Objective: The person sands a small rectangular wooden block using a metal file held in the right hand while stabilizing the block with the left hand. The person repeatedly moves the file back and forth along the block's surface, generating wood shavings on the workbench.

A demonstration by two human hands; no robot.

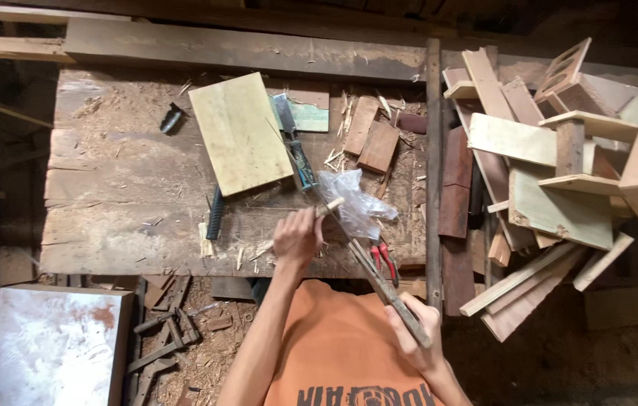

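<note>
Whittling is the step in hand — my left hand (pixel 298 239) grips a thin wooden stick (pixel 317 215) near the worktop's (pixel 108 188) front edge, and my right hand (pixel 414 331) is closed on the handle of a long blade (pixel 368 267) laid against it. Next, I judge, comes a steady, shallow stroke — away from my fingers.

- Two hands: left (pixel 298 239), right (pixel 409 331).
- One long blade (pixel 368 265), held in the right.
- One thin wooden stick (pixel 329 207), held in the left.
- One pale board (pixel 241 133) lying on the surface (pixel 108 188).
- One clear plastic bag (pixel 353 199).
- One pair of red-handled pliers (pixel 384 259).
- One handsaw (pixel 295 146) beside the board.
- One heap of offcuts (pixel 552 173), pieces too many to count.
</note>
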